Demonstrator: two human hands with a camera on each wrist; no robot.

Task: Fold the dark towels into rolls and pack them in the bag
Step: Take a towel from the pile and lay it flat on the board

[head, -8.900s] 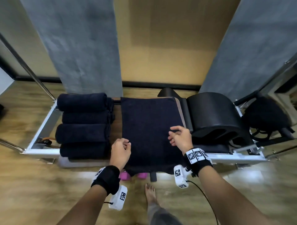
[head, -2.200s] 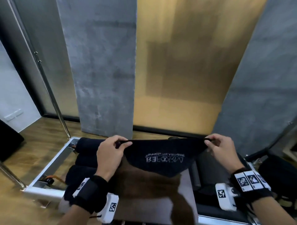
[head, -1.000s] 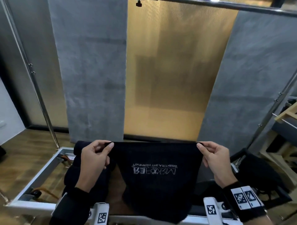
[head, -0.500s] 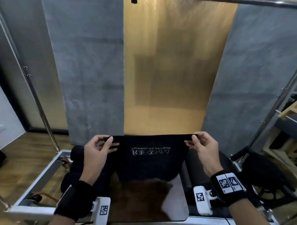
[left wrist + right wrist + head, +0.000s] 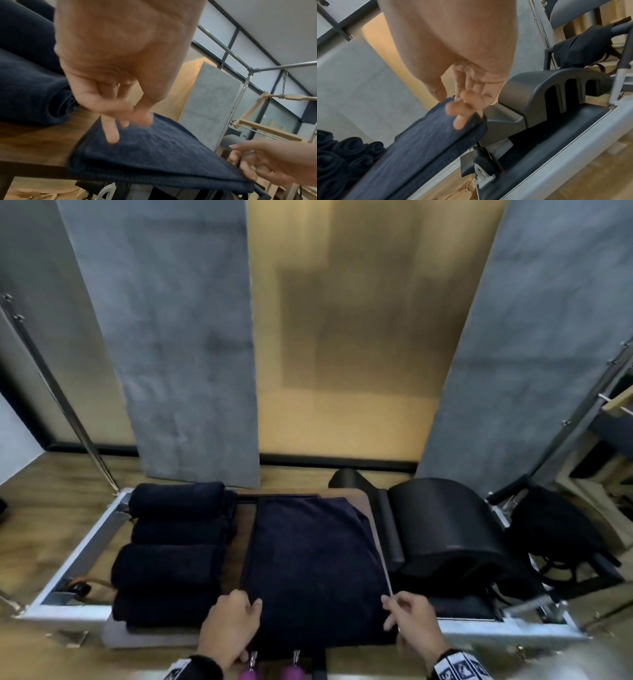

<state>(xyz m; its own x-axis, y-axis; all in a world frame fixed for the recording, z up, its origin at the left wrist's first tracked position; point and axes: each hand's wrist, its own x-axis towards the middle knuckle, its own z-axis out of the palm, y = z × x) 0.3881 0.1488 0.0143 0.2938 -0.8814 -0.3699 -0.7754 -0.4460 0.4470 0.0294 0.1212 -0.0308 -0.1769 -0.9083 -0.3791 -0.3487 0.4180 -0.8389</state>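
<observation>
A: One folded dark towel (image 5: 313, 570) lies flat on the brown worktop (image 5: 245, 529), its near edge overhanging the front. The left hand (image 5: 230, 628) rests at the near left corner; in the left wrist view its fingers (image 5: 111, 132) hang loosely curled with the tips on the cloth, gripping nothing. The right hand (image 5: 412, 625) sits at the near right corner, fingers relaxed and touching the folded edge, not pinching it.

B: Count of finished items?

A: Four rolled towels (image 5: 171, 549) are stacked in a row just left of the flat one. One black bag (image 5: 555, 529) sits well apart at the far right, beyond the black arc barrel (image 5: 445, 529).

B: Failure risks from this state?

A: Three, as a judgement. The layers show offset edges at the far right corner; rolling over that would likely produce an uneven, telescoped roll. The overhanging near edge could slip off the worktop if the cloth is dragged. A loose start to the roll would let it unwind during transfer past the arc barrel to the bag.
</observation>
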